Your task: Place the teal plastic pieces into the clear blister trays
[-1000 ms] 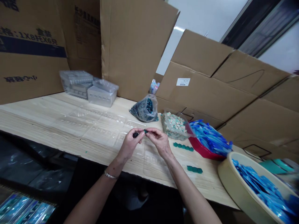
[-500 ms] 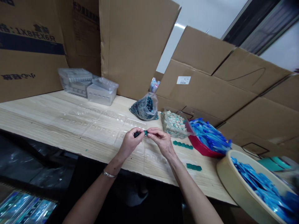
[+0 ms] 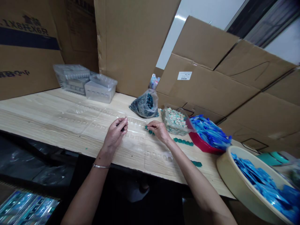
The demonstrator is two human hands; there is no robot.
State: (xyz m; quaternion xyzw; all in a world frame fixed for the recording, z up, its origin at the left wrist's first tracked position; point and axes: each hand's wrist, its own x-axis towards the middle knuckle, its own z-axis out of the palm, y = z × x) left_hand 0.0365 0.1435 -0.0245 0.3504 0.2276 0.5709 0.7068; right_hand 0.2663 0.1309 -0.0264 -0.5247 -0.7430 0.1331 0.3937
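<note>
Along the pale wood-grain surface (image 3: 30,114), backed by cardboard sheets (image 3: 131,40), the left hand (image 3: 115,133) is curling around a small dark piece (image 3: 122,128), hiding most of it, while the right hand (image 3: 159,131) is pinching teal mosaic tiles (image 3: 149,130) just above a clear plastic blister tray (image 3: 138,137). A row of teal tiles (image 3: 183,142) is lying within easy reach to the right, near a plastic bag of dark tiles (image 3: 145,105) and a red tray of blue pieces (image 3: 201,145).
</note>
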